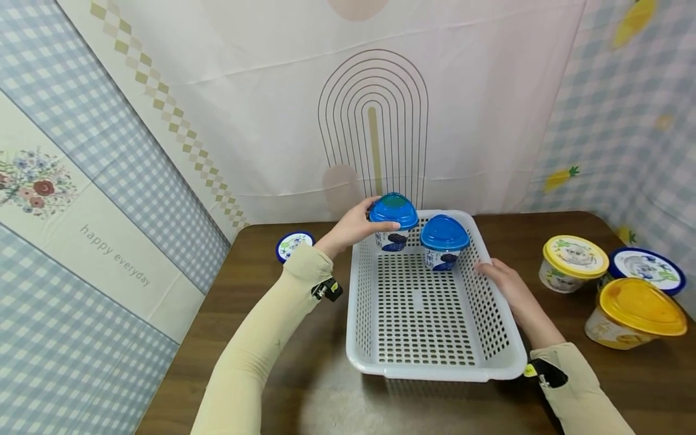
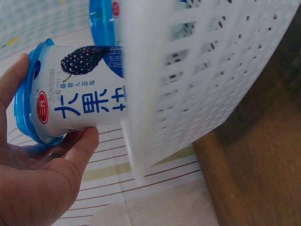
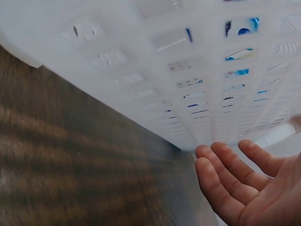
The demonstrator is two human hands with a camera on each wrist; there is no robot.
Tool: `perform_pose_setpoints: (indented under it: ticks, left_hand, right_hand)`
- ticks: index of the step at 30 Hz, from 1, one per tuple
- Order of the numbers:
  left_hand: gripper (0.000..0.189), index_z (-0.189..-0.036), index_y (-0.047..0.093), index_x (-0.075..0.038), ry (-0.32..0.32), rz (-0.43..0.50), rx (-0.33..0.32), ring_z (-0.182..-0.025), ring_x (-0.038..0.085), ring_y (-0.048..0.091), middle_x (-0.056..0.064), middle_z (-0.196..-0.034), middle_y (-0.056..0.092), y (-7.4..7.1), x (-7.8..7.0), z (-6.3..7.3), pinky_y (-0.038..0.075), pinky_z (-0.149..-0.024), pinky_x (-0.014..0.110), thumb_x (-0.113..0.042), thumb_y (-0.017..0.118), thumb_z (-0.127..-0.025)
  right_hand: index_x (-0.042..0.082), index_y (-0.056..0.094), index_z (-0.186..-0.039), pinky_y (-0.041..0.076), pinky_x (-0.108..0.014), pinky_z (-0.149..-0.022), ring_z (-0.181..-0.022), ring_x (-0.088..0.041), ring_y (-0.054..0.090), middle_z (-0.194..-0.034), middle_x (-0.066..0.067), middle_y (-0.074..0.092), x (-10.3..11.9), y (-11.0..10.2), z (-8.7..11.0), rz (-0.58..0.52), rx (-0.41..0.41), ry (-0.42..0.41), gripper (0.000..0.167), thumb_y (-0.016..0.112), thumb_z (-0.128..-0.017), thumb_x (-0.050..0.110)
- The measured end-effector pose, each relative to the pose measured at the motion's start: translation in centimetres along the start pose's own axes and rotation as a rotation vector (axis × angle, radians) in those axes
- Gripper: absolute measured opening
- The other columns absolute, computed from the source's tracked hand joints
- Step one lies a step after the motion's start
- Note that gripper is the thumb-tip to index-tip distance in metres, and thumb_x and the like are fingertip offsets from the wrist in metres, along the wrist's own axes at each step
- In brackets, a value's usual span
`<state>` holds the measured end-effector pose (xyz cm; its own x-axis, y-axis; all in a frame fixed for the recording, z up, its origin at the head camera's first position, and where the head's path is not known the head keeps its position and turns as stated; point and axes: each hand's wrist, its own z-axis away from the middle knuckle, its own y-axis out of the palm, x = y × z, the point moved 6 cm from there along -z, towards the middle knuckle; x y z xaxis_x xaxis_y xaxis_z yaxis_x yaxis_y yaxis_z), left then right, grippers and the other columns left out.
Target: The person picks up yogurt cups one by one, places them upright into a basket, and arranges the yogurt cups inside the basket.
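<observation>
Left hand [image 1: 354, 229] grips a blue-lidded cup [image 1: 393, 239] near the far edge [image 1: 458, 214] of the basket [image 1: 435, 372]; right hand [image 1: 505, 284] holds the side rim [image 1: 513, 335]; perforated floor [image 1: 424, 326] spreads nearward.

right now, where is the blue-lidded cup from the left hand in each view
Head: blue-lidded cup near centre, gripped by the left hand, at the far end of the white basket.
Left wrist: left side, appearing sideways, its base hidden by the basket.
Right wrist: only blue patches through the holes; can't tell if they're it.
Shared landmark: the basket's perforated wall.
</observation>
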<state>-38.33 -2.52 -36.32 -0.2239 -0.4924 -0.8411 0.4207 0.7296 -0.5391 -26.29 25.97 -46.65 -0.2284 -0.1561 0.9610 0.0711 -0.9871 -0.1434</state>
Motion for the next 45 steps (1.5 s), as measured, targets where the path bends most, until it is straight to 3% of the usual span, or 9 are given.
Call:
perform_pose_setpoints:
  ticks: [6,26,45]
  left_hand:
    - [0.09,-0.158,0.03,-0.015,0.005,-0.018,0.028,-0.135,0.029,0.047,0.011,-0.151,0.047,0.8,0.6,-0.1,0.036,-0.113,0.054,-0.045,0.076,-0.088]
    - [0.089,-0.157,0.031,-0.015,-0.032,-0.068,0.025,-0.135,0.029,0.048,0.011,-0.153,0.045,2.0,2.3,-0.3,0.039,-0.111,0.051,-0.046,0.076,-0.088]
    - [0.091,-0.157,0.03,-0.01,-0.009,-0.098,0.046,-0.131,0.029,0.051,0.013,-0.152,0.044,2.9,2.6,-0.8,0.043,-0.109,0.046,-0.045,0.077,-0.087]
  right_hand:
    - [0.003,0.02,-0.156,0.059,-0.05,-0.078,-0.099,-0.03,0.07,-0.143,-0.037,0.044,-0.2,0.0,-0.2,-0.004,-0.001,0.003,0.072,0.045,-0.105,0.046]
    - [0.005,0.018,-0.159,0.059,-0.052,-0.078,-0.101,-0.033,0.069,-0.145,-0.036,0.042,-0.3,0.1,-0.3,-0.006,-0.002,0.008,0.072,0.045,-0.105,0.046]
    - [0.005,0.018,-0.159,0.059,-0.052,-0.078,-0.102,-0.032,0.068,-0.146,-0.036,0.042,-0.6,0.1,-0.4,-0.004,-0.004,0.006,0.073,0.045,-0.105,0.047]
